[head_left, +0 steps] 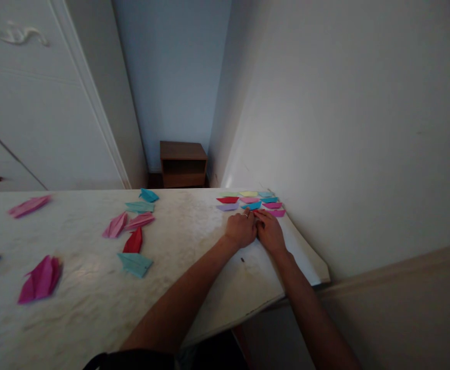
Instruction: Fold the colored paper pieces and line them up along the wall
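My left hand point(240, 229) and my right hand point(270, 232) meet over the far right part of the table, fingers bent and close together. Between their fingertips a bit of red folded paper point(256, 211) shows; most of it is hidden by the fingers. Just beyond lie rows of flat, boat-shaped folded papers: a red one point(228, 200), a lilac one point(228, 207), a blue one point(251, 205), a yellow one point(248, 194) and magenta ones point(276, 213) beside my right hand.
Loosely folded paper pieces lie to the left, among them a magenta one point(40, 279), a red one point(133, 240) and a light-blue one point(135, 264). The white wall point(344, 128) borders the table point(186, 236) on the right. A brown cabinet point(183, 150) stands beyond it.
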A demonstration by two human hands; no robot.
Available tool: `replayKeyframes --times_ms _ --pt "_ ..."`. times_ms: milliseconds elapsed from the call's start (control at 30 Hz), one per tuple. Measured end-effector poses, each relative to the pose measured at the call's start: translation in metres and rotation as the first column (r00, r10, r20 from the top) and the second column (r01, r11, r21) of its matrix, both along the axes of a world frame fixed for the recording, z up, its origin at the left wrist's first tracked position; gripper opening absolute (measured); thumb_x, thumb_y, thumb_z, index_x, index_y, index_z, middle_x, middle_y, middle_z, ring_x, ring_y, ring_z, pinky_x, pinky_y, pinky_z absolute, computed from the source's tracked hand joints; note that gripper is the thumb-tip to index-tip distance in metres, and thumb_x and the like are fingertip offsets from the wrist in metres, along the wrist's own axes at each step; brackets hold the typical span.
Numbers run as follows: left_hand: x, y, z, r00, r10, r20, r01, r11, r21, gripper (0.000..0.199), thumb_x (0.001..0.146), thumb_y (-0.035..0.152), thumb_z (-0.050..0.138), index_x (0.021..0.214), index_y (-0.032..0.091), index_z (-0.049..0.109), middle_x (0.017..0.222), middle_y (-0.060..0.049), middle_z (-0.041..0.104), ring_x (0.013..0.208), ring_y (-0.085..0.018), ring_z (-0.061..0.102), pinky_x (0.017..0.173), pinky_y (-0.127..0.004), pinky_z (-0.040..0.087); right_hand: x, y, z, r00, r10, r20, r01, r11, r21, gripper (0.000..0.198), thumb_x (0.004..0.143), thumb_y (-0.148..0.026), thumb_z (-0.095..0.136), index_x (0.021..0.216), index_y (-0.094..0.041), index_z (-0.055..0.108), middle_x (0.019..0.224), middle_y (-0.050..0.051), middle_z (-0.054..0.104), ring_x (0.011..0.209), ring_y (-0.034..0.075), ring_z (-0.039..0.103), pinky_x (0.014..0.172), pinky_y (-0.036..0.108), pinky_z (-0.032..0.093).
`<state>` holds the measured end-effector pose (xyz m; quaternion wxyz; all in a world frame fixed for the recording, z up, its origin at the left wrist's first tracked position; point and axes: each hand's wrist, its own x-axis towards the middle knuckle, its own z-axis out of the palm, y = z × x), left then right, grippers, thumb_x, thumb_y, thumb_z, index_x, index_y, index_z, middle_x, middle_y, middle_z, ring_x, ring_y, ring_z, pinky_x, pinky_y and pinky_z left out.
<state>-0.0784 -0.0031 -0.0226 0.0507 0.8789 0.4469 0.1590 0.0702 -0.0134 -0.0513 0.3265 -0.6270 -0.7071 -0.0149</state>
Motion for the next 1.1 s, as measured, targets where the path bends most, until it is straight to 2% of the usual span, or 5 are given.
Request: replayKeyframes --times_ms 267,467,833,1100 --pt "-0.001 0.0 0.004 1.0 -0.01 -0.004 0.01 1.0 -0.018 0.044 0.094 0.032 0.04 0.133 0.013 0.046 0.14 -0.022 0.048 0.099 -0.029 0.065 0.078 -0.042 0.052 -0.002 -0.001 0.003 0.999 0.004 -0.033 -0.004 1.0 0.002 0.045 0.079 -0.007 0.044 0.115 -0.016 0.071 0.121 0.011 0.066 0.116 0.023 0.056 0.107 0.043 0.041" --pt "-0.001 -0.001 0.004 1.0 0.018 0.002 -0.018 1.0 0.001 0.038 0.094 0.033 0.04 0.126 0.014 0.049 0.141 -0.021 0.047 0.096 -0.026 0.066 0.077 -0.038 0.052 -0.003 -0.002 0.004 0.998 0.014 -0.059 -0.014 1.0 0.007 0.046 0.079 -0.007 0.044 0.115 -0.018 0.07 0.121 0.01 0.065 0.116 0.023 0.055 0.107 0.044 0.041" --pt "-0.004 -0.004 0.011 1.0 0.023 -0.012 -0.023 1.0 0.001 0.037 0.096 0.033 0.038 0.123 0.014 0.055 0.142 -0.018 0.047 0.097 -0.023 0.067 0.079 -0.036 0.054 -0.006 -0.004 0.008 0.999 -0.035 -0.039 0.035 0.999 -0.017 0.037 0.081 -0.009 0.046 0.106 -0.016 0.072 0.114 0.013 0.066 0.111 0.024 0.057 0.103 0.042 0.044" --pt "-0.005 -0.003 0.01 1.0 0.01 -0.002 -0.01 1.0 -0.011 0.037 0.094 0.033 0.041 0.122 0.016 0.057 0.144 -0.017 0.045 0.099 -0.026 0.066 0.08 -0.038 0.054 -0.006 -0.005 0.009 0.997 -0.041 -0.067 0.04 0.999 -0.021 0.036 0.081 -0.011 0.046 0.105 -0.017 0.072 0.112 0.012 0.065 0.11 0.024 0.056 0.103 0.043 0.044"
